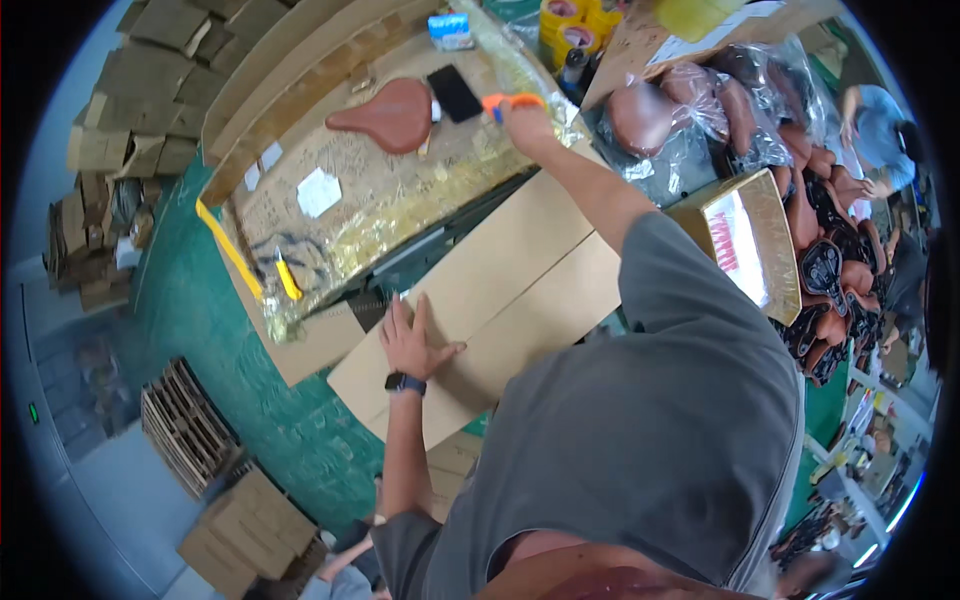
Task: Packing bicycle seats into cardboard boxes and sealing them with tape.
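Observation:
A flat-topped brown cardboard carton lies at an angle in front of me, its two top flaps meeting along a centre seam. My left hand, with a dark watch at the wrist, rests on the carton's left part, fingers spread. Across the worktable, my right hand is closed on an orange plastic tool with a bluish part; its exact kind is partly hidden by my fingers. Close to that hand are a black phone-like slab and a brown bicycle saddle.
The worktable is cardboard-covered and tape-patched, with a yellow utility knife at its left. Yellow tape rolls stand at the back. On the right are an open carton and bagged saddles. A person is farther right.

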`<action>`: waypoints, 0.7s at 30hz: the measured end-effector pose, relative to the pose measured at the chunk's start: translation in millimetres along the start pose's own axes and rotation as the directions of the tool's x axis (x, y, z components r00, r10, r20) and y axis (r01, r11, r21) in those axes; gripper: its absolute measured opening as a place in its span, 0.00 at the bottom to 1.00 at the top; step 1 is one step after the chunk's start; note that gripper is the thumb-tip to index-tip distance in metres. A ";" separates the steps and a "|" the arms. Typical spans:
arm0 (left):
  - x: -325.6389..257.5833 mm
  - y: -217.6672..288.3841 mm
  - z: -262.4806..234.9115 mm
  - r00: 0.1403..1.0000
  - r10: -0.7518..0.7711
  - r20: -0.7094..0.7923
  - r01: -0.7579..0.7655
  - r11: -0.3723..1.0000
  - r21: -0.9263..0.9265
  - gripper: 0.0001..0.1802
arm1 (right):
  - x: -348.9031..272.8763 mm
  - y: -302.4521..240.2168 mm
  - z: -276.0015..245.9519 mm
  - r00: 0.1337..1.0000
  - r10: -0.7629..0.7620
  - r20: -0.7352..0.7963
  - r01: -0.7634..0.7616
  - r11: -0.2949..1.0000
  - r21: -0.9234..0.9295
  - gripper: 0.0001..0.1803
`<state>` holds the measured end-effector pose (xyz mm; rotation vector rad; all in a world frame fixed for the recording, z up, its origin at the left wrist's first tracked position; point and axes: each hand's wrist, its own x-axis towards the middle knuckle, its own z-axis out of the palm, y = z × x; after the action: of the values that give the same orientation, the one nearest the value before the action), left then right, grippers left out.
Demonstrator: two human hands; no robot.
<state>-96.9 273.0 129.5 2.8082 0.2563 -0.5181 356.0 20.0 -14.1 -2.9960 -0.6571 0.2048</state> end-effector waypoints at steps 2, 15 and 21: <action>9.8 -9.0 17.5 0.997 0.047 -0.068 -0.044 0.998 0.047 0.77 | -16.7 -16.0 -24.4 0.988 0.145 -0.053 -0.118 0.930 0.347 0.19; -15.4 -29.3 46.9 0.984 0.038 -0.176 -0.051 0.996 -0.071 0.73 | -29.5 -274.4 -32.3 0.258 -0.108 0.960 -0.446 0.868 0.218 0.14; -19.4 -60.6 73.5 0.987 -0.035 -0.158 0.032 0.999 -0.022 0.73 | -148.7 -293.4 -166.8 0.799 -0.093 0.594 -0.136 0.934 0.329 0.25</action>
<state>-152.0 306.2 56.5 2.8333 0.3390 -0.2982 125.4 217.1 195.6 -2.5497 -0.5387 1.1841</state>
